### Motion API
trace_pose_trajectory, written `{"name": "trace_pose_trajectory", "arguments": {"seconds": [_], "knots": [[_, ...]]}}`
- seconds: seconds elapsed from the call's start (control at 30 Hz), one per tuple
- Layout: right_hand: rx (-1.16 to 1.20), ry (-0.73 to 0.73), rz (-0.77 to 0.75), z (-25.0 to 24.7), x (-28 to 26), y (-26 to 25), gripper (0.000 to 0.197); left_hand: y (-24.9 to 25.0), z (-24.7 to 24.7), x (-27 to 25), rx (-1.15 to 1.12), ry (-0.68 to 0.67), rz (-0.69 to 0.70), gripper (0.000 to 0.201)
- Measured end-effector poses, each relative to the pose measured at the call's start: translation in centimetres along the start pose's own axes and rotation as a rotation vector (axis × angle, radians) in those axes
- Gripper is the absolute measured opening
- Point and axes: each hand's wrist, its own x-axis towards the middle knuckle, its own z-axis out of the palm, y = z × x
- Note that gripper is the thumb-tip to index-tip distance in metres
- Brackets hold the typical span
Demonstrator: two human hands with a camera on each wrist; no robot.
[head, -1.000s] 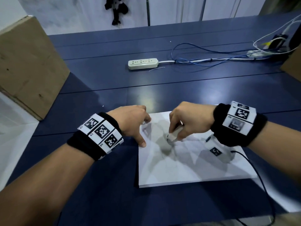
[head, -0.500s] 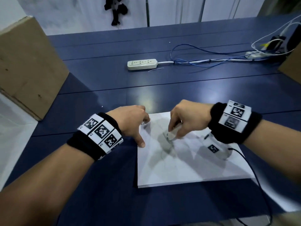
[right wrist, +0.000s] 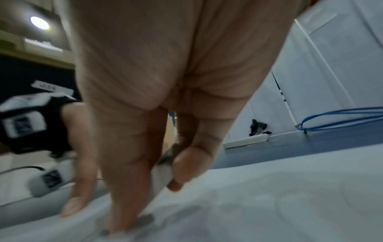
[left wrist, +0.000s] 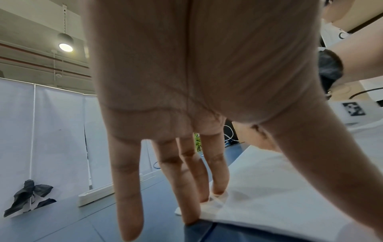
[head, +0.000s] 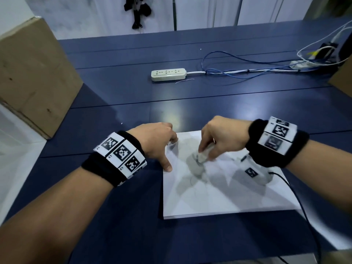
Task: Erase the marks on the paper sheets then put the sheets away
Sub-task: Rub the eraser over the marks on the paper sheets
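Note:
A stack of white paper sheets lies on the dark blue table, with faint pencil marks near its middle. My right hand pinches a small white eraser and presses its tip on the top sheet; in the right wrist view the eraser sits between thumb and fingers, blurred. My left hand rests at the stack's far left corner, straight fingers pressing the paper down and the thumb on its left edge.
A cardboard box stands at the left. A white power strip with blue and white cables lies at the back. Another brown box edge shows at the far right. A black cable runs from my right wrist across the paper.
My right hand with the eraser has shifted slightly away and left over the sheet in a rubbing stroke. The left hand has stayed in place on the corner.

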Motion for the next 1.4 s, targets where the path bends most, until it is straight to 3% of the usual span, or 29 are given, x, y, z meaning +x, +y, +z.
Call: {"name": "trace_pose_trajectory", "arguments": {"seconds": [0.17, 0.23, 0.33, 0.4, 0.67, 0.77, 0.87, 1.1, 1.17, 1.3, 1.4], "knots": [[-0.008, 0.180, 0.139, -1.1, 2.3, 1.4, 0.028, 0.0, 0.1, -0.1, -0.011, 0.008, 0.001, 0.083], [-0.029, 0.151, 0.088, -0.8, 1.4, 1.0, 0.029, -0.1, 0.2, -0.1, -0.020, 0.012, -0.003, 0.080], [-0.020, -0.004, -0.052, 0.2, -0.8, -0.3, 0.030, -0.1, 0.2, 0.0, -0.019, 0.009, -0.013, 0.080], [-0.026, -0.046, -0.060, 0.4, -1.1, -0.5, 0.030, -0.1, 0.2, 0.0, -0.019, 0.007, -0.015, 0.082], [-0.056, 0.194, 0.113, -1.1, 1.9, 1.9, 0.029, 0.0, 0.1, -0.2, -0.025, 0.015, -0.017, 0.084], [-0.024, 0.089, -0.008, -0.3, 0.0, 1.0, 0.030, 0.0, 0.1, -0.2, -0.025, 0.016, -0.009, 0.081], [0.005, -0.043, -0.032, 0.2, -1.2, 0.1, 0.030, 0.0, 0.1, -0.2, -0.022, 0.011, -0.011, 0.082], [-0.040, 0.175, 0.113, -1.4, 2.4, 1.5, 0.026, 0.1, 0.1, -0.3, -0.032, 0.023, 0.003, 0.084], [-0.040, 0.156, 0.077, -1.0, 1.7, 1.4, 0.028, -0.1, 0.1, -0.2, -0.041, 0.024, -0.003, 0.084], [0.012, -0.056, -0.039, 0.5, -1.2, 0.2, 0.031, -0.1, 0.3, -0.2, -0.040, 0.011, -0.017, 0.083], [-0.016, 0.028, -0.004, 0.0, -0.2, 0.8, 0.030, -0.1, 0.2, -0.2, -0.048, 0.005, -0.015, 0.085]]}}
